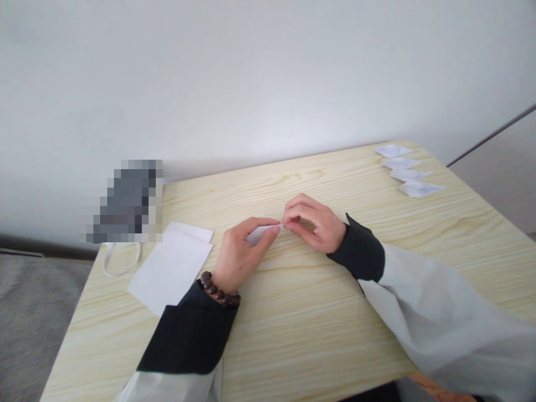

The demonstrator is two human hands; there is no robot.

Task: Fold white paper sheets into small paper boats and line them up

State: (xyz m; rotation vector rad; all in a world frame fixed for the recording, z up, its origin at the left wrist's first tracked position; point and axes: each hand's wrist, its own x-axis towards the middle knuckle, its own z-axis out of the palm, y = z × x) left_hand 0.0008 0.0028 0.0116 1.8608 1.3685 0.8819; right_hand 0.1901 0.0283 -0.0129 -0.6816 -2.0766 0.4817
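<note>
A small folded piece of white paper (257,235) is held above the middle of the table. My left hand (239,251) grips it between thumb and fingers, which hide part of it. At the paper's right tip, the thumb and fingers of my right hand (316,224) are pinched together, with the fingertips close to my left ones. How the paper is folded cannot be made out. Left of my left hand lie white paper sheets (167,268), partly overlapping. Several folded white paper shapes (421,188) with pointed ends are lined up at the table's far right corner.
The light wood-grain table (301,329) stands against a white wall (268,78). A blurred-out dark object (125,201) is at its back left corner, with a white loop of cable or strap (106,268) below it. Grey floor (37,318) shows beyond the left edge.
</note>
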